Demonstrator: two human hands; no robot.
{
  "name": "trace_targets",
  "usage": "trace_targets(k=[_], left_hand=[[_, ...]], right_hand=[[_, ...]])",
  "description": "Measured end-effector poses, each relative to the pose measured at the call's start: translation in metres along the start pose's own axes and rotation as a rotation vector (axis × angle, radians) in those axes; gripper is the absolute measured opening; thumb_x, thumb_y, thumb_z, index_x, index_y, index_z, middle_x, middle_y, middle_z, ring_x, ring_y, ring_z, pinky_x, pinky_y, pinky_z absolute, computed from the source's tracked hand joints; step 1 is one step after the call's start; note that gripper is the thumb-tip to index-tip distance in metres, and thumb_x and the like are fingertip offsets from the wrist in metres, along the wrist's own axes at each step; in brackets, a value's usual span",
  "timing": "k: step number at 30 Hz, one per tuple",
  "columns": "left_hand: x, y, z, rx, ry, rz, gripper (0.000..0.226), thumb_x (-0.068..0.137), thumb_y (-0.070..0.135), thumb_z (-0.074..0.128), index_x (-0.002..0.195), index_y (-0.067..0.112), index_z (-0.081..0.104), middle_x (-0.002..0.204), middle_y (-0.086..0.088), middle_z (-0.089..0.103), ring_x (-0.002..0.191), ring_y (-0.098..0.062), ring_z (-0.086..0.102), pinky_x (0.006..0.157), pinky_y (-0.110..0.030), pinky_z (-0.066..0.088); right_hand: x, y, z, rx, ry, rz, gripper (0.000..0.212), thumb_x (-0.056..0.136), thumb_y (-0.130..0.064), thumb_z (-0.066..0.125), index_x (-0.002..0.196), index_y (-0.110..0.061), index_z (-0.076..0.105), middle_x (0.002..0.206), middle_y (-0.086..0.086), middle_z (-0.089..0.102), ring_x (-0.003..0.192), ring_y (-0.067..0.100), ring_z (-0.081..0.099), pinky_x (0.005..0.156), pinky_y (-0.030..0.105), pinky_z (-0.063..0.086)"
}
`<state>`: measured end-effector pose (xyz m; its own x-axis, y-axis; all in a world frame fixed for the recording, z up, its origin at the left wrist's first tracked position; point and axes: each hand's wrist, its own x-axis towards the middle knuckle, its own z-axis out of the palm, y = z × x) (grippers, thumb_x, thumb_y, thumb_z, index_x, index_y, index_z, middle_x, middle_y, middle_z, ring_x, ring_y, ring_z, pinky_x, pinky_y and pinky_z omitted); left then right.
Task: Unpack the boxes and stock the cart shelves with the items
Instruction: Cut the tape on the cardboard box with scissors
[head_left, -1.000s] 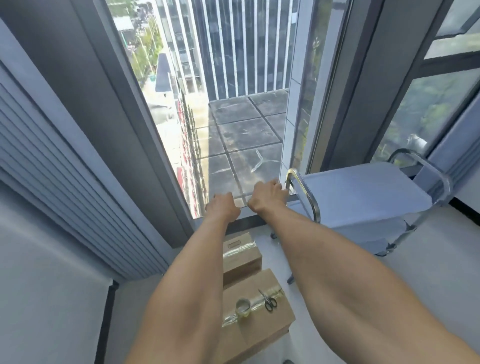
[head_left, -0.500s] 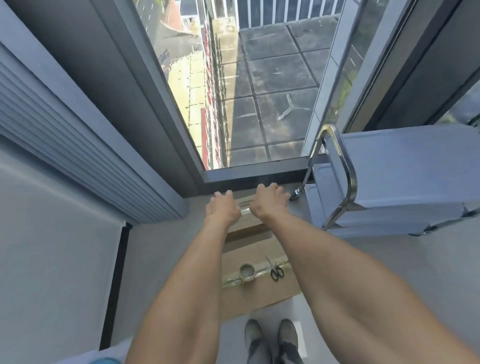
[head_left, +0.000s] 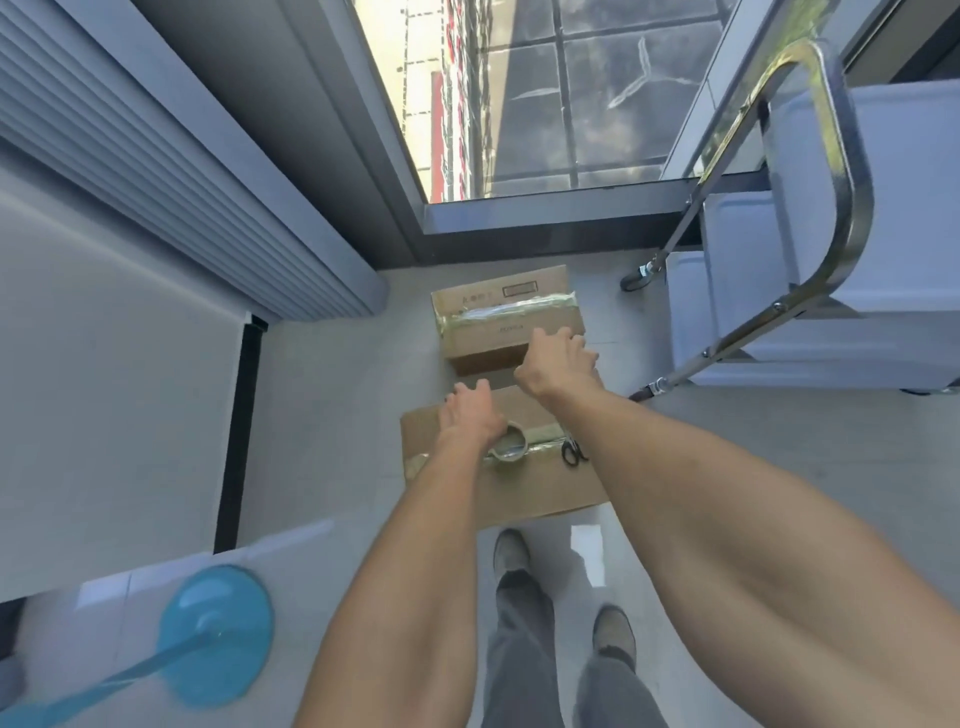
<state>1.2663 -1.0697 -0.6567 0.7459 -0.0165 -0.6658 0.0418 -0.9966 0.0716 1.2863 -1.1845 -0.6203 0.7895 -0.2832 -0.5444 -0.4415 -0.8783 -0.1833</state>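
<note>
Blue stand (head_left: 215, 629): lower left of the frame, a round blue base on the floor, blurred; what it belongs to I cannot say.
Wall and blinds (head_left: 171, 171): upper left, grey slats running down to the floor, hemming the work into a narrow strip.
Left hand (head_left: 470, 415): centre frame, reaching down over the far edge of the near box, fingers loosely extended, nothing in its grasp; it looks set to steady or pull the carton.
Near box (head_left: 498, 483): centre, on the floor just ahead of the person's shoes, sealed with a strip of tape across the top, so nothing is unpacked yet.
Tape roll (head_left: 511, 447): lying on the near box's lid, just beside the left wrist, parked there within reach.
Scissors (head_left: 574, 452): on the same lid, partly hidden by the right forearm; probably the cutter for the seal.
Far box (head_left: 509, 322): just above centre, also taped shut, close behind the near one.
Right hand (head_left: 558, 364): over the near right corner of the far box, fingers spread and slightly curled, holding nothing as far as this angle shows; whether it touches the cardboard is unclear.
Cart (head_left: 810, 291): right side of the frame, chrome handle and pale shelves, standing beside the boxes so stocking is a short reach.
</note>
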Motion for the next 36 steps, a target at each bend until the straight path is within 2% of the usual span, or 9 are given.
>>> trace_targets(k=[4,8,12,23,27,31,33,36], left_hand=[[0.013,0.016,0.021,-0.040,0.078,0.005,0.043,0.094,0.026,0.053,0.135,0.014,0.044,0.136,-0.017,0.045,0.123,-0.034,0.049,0.098,-0.042,0.041],[0.023,0.030,0.049,-0.034,0.150,0.020,0.038,0.097,0.032,0.050,0.131,0.014,0.046,0.133,-0.017,0.047,0.121,-0.034,0.050,0.096,-0.043,0.042],[0.044,0.029,0.070,-0.024,0.167,0.024,0.037,0.096,0.022,0.046,0.132,0.016,0.047,0.132,-0.015,0.047,0.119,-0.035,0.050,0.096,-0.043,0.041],[0.093,-0.007,0.121,0.037,0.089,0.070,0.034,0.095,0.019,0.050,0.129,0.015,0.051,0.130,-0.015,0.053,0.117,-0.034,0.055,0.095,-0.041,0.045],[0.125,-0.025,0.144,0.012,0.110,0.047,0.031,0.094,0.015,0.050,0.124,0.016,0.054,0.127,-0.013,0.059,0.116,-0.032,0.056,0.092,-0.038,0.045],[0.169,-0.033,0.189,-0.023,0.120,0.013,0.034,0.092,0.017,0.053,0.126,0.020,0.057,0.127,-0.008,0.060,0.118,-0.029,0.056,0.091,-0.034,0.043],[0.185,-0.034,0.215,-0.011,0.118,0.021,0.030,0.090,0.020,0.057,0.120,0.020,0.060,0.122,-0.008,0.063,0.114,-0.029,0.060,0.088,-0.032,0.045],[0.209,-0.040,0.248,-0.064,0.231,0.023,0.019,0.087,0.018,0.057,0.103,0.016,0.067,0.110,-0.011,0.067,0.102,-0.032,0.064,0.082,-0.034,0.050]], right_hand=[[0.004,0.014,0.030,0.010,0.042,-0.037,0.038,0.092,-0.026,0.057,0.128,-0.015,0.050,0.133,0.017,0.046,0.124,0.036,0.043,0.101,0.048,0.039],[0.009,0.042,0.067,-0.017,0.015,-0.033,0.044,0.090,-0.030,0.061,0.131,-0.015,0.050,0.139,0.018,0.044,0.127,0.035,0.043,0.104,0.048,0.036],[0.030,0.056,0.092,-0.030,0.005,-0.019,0.043,0.091,-0.026,0.057,0.131,-0.014,0.051,0.140,0.019,0.044,0.128,0.037,0.043,0.103,0.048,0.036],[0.068,0.038,0.149,-0.055,0.015,-0.007,0.035,0.091,-0.017,0.054,0.125,-0.012,0.055,0.130,0.017,0.055,0.121,0.036,0.051,0.095,0.046,0.041],[0.092,0.026,0.182,-0.080,0.024,-0.062,0.027,0.089,-0.009,0.052,0.114,-0.014,0.061,0.120,0.009,0.061,0.112,0.031,0.057,0.089,0.042,0.042],[0.128,0.024,0.228,-0.130,0.041,-0.111,0.032,0.088,-0.007,0.050,0.117,-0.014,0.062,0.119,0.008,0.061,0.111,0.031,0.057,0.096,0.046,0.043],[0.141,0.033,0.252,-0.173,0.035,-0.100,0.034,0.088,-0.008,0.049,0.120,-0.013,0.061,0.120,0.008,0.061,0.111,0.031,0.057,0.098,0.048,0.044],[0.157,0.048,0.282,-0.203,0.070,-0.085,0.036,0.089,-0.011,0.049,0.124,-0.014,0.059,0.125,0.010,0.060,0.115,0.033,0.056,0.100,0.051,0.042]])
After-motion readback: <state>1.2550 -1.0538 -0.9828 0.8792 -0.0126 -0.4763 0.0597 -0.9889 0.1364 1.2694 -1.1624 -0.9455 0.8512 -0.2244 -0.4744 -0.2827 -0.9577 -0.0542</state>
